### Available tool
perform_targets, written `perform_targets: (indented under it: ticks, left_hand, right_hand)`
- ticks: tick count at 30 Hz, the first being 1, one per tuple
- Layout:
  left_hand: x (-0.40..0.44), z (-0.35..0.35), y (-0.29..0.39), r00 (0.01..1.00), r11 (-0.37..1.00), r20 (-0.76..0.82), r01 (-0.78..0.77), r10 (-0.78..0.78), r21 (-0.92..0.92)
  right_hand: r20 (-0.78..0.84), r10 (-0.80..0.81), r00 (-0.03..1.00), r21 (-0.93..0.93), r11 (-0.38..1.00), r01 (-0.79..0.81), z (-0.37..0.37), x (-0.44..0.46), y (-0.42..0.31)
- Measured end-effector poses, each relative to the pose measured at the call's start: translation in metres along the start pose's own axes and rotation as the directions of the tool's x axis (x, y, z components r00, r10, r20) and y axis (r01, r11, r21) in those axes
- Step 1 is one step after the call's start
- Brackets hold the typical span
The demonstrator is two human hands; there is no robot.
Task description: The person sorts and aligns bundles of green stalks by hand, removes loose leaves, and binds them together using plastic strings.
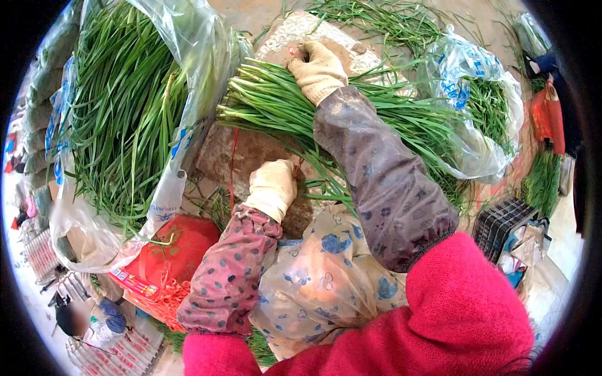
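Observation:
A bunch of long green garlic chives (269, 100) lies across a low, dirt-covered surface (226, 156), its pale cut ends to the left. My right hand (318, 70), in a cream glove, rests over the bunch near those ends. Its fingers are curled together, with a small red spot at their tips that I cannot identify. Nearer my body, my left hand (273, 186) is closed in a similar glove below the bunch. Whatever its fingers hold is hidden. A thin red string (234, 163) hangs just left of that hand.
At left stands a large clear plastic bag (207, 62) packed with chives. Another bag (467, 150) of greens lies at right. Loose chives (389, 25) cover the floor behind. A red bag (179, 250) with red strings (166, 294), a black crate (505, 222) and a person (103, 319) are around me.

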State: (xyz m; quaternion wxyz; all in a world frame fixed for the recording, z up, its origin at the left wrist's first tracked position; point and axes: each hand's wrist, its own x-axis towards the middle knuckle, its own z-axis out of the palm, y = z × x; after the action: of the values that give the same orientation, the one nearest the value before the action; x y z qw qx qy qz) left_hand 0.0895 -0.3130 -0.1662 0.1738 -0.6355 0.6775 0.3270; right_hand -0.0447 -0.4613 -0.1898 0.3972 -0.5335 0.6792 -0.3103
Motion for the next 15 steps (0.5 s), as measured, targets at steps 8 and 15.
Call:
perform_targets:
  ticks: [8,15]
  left_hand:
    - [-0.002,-0.035,-0.022,0.884,0.993,-0.459,-0.116,0.092,-0.025]
    - [-0.007,-0.019,-0.042,0.954,0.999,-0.296,-0.026,0.039,0.048]
  right_hand:
    - [0.016,0.045,0.999,-0.058,0.997,-0.044,-0.003,0.002,-0.004]
    - [-0.123,-0.016,0.992,-0.085,0.996,0.005,0.017,0.013,0.018]
